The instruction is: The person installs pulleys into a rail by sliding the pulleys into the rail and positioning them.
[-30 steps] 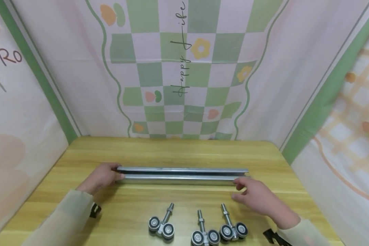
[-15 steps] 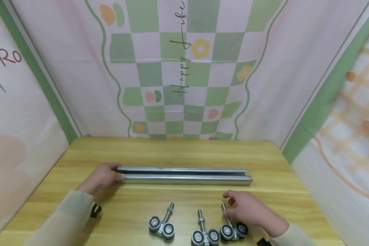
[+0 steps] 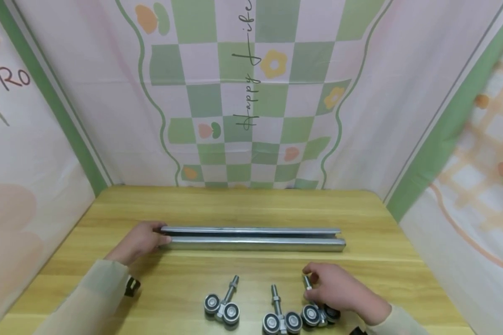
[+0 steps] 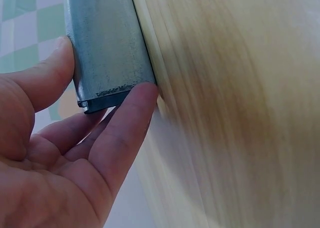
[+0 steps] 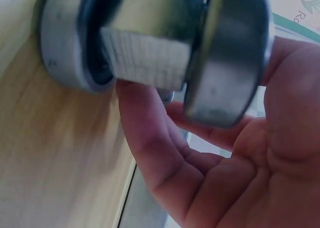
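Observation:
A slotted silver metal rail (image 3: 253,245) lies across the table. My left hand (image 3: 140,241) grips its left end. In the left wrist view, the thumb and fingers of my left hand (image 4: 75,138) sit on either side of the rail's end (image 4: 107,52). At the lower right, my right hand (image 3: 339,288) has its thumb and fingers curled round the bolt of the rightmost trolley roller (image 3: 310,316), still on the table. In the right wrist view, the roller's wheels (image 5: 227,62) hide part of my right hand (image 5: 200,178).
Two more trolley rollers with threaded bolts lie near the front: a left roller (image 3: 221,309) and a middle roller (image 3: 282,320). The wooden table (image 3: 251,204) meets a patterned cloth (image 3: 234,102) at the back, with cloth on both sides too.
My right hand has left the rail's right end, moved toward the front and closed round the rightmost roller's bolt. My left hand has stayed on the rail.

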`<state>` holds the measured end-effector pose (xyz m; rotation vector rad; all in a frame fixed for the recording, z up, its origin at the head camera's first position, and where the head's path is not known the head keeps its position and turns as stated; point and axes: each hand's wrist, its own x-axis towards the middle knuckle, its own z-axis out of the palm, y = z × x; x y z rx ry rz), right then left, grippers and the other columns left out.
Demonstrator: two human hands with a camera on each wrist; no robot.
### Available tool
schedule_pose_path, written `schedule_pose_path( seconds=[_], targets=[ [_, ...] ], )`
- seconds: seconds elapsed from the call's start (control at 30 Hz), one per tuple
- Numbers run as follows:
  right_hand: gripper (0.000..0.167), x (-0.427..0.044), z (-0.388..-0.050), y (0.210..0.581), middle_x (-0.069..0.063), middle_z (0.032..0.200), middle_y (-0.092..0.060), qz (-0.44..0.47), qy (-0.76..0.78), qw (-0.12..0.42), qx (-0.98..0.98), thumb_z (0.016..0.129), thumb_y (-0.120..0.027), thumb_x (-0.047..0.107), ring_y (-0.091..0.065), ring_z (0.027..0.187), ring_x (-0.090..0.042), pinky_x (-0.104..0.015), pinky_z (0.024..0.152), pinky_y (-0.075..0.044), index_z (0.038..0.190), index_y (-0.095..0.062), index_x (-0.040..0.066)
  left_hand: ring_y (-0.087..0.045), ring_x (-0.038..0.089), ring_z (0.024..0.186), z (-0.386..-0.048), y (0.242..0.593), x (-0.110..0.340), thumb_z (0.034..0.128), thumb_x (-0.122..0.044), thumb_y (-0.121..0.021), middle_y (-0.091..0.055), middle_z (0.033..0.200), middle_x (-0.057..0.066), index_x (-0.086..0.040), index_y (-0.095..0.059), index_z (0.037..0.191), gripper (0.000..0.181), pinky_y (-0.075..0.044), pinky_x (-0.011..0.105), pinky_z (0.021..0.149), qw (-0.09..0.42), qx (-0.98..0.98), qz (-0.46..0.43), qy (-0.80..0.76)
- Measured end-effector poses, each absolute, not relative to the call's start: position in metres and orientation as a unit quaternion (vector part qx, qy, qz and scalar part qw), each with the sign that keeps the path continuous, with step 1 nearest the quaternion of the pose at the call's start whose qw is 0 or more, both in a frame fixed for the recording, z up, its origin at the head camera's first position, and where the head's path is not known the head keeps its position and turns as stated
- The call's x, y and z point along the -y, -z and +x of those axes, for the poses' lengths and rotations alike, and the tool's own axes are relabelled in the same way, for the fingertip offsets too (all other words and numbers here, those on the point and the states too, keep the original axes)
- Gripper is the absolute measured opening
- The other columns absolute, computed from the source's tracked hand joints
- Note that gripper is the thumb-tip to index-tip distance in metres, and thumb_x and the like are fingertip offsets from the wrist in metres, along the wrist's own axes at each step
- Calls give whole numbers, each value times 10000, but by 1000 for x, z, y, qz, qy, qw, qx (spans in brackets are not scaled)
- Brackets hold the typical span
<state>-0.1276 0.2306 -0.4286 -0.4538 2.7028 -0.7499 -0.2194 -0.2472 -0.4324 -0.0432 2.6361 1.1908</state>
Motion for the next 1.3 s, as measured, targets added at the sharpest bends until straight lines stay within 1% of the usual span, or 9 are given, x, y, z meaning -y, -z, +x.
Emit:
schedule_pose_path(
  seconds=[0.13, 0.3, 0.53, 0.77, 1.07, 1.2, 1.3],
  targets=[
    [458, -231, -127, 432, 38, 833, -605, -178, 260, 134, -940, 735, -840, 212, -558, 760, -171, -432, 694, -509, 1118, -669, 29, -592, 247, 904, -219, 431, 245, 906, -167, -738, -611, 1202, 185, 32, -580, 1323, 487, -545, 367, 737, 124, -902, -17, -413],
    [451, -232, -125, 436, 67, 796, -582, -195, 260, 118, -938, 713, -832, 163, -542, 729, -154, -395, 661, -497, 1111, -667, 30, -587, 246, 892, -218, 430, 245, 904, -145, -737, -630, 1122, 149, 19, -621, 1253, 403, -547, 363, 725, 123, -900, -18, -418],
    [436, -232, -125, 437, 75, 778, -573, -182, 263, 116, -940, 704, -832, 150, -539, 719, -145, -385, 652, -493, 1096, -670, 48, -589, 244, 897, -218, 430, 246, 903, -170, -740, -632, 1133, 155, 41, -602, 1278, 452, -547, 371, 723, 118, -904, -6, -411],
    [401, -231, -124, 436, 59, 785, -586, -156, 285, 126, -937, 721, -842, 144, -547, 714, -148, -378, 643, -497, 1081, -684, 60, -582, 234, 849, -216, 430, 247, 895, -180, -745, -656, 1057, 116, 33, -637, 1225, 407, -520, 377, 707, 104, -915, 8, -391],
    [365, -232, -122, 438, 49, 752, -559, -143, 290, 119, -939, 721, -837, 111, -524, 675, -157, -332, 596, -466, 1050, -687, 67, -594, 236, 862, -214, 433, 247, 891, -179, -750, -657, 1086, 135, 37, -634, 1235, 422, -534, 373, 713, 109, -911, 2, -398],
    [361, -232, -122, 436, 46, 751, -553, -140, 292, 113, -939, 720, -831, 103, -519, 667, -155, -319, 586, -462, 1045, -682, 62, -604, 255, 909, -215, 431, 246, 891, -168, -751, -629, 1172, 201, 62, -595, 1286, 483, -552, 383, 741, 115, -904, -2, -411],
    [357, -231, -121, 434, 46, 749, -547, -144, 295, 106, -939, 715, -830, 96, -513, 662, -153, -311, 579, -458, 1035, -676, 61, -601, 255, 896, -215, 430, 246, 883, -158, -758, -634, 1142, 197, 55, -614, 1250, 449, -552, 381, 734, 115, -904, 3, -411]
  ],
)
